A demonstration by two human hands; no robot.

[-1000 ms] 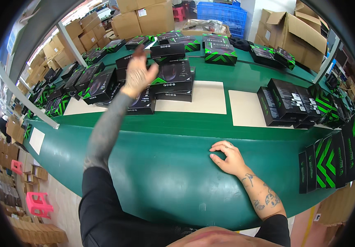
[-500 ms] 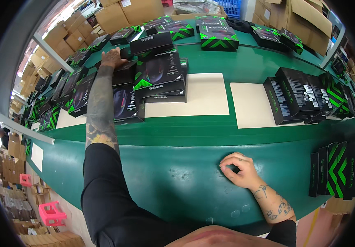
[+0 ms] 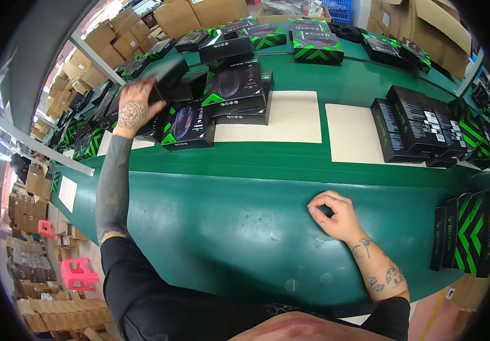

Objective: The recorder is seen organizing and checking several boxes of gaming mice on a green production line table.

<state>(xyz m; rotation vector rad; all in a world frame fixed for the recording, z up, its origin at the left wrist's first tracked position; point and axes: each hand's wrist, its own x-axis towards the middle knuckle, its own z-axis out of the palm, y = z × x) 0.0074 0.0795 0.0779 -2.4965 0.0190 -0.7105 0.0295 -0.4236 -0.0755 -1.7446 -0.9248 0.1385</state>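
A flat black cardboard box [image 3: 172,70], blurred, is left of the cream rectangular sheet [image 3: 296,116] and a little farther off than it. The box lies aslant, its long axis running from the left hand [image 3: 138,107] up and rightward, away from the person. The left hand's fingers are parted from the thumb and meet the box's near left end; blur leaves me unable to tell whether they grip it. The right hand [image 3: 336,216] rests nearer the person than the cream sheet and slightly to its right, fingers curled, the index tip meeting the thumb in a ring.

One small black carton [image 3: 226,51] points left to right, atop a stack of black-and-green mouse boxes [image 3: 232,84] on the left part of the cream sheet. Right of the cream sheet is one second pale sheet [image 3: 352,133], partly under dark boxes with printed backs [image 3: 421,126], at least three. Farther right and nearer the person, at least three chevron-marked black boxes [image 3: 468,233] stand upright side by side.

The table [image 3: 228,210] is glossy green. Well beyond the cream sheet are one blue plastic crate [image 3: 339,10] and many brown cardboard cartons [image 3: 177,18]; well left of it, two pink plastic stools [image 3: 79,274] stand on the floor [image 3: 94,250].
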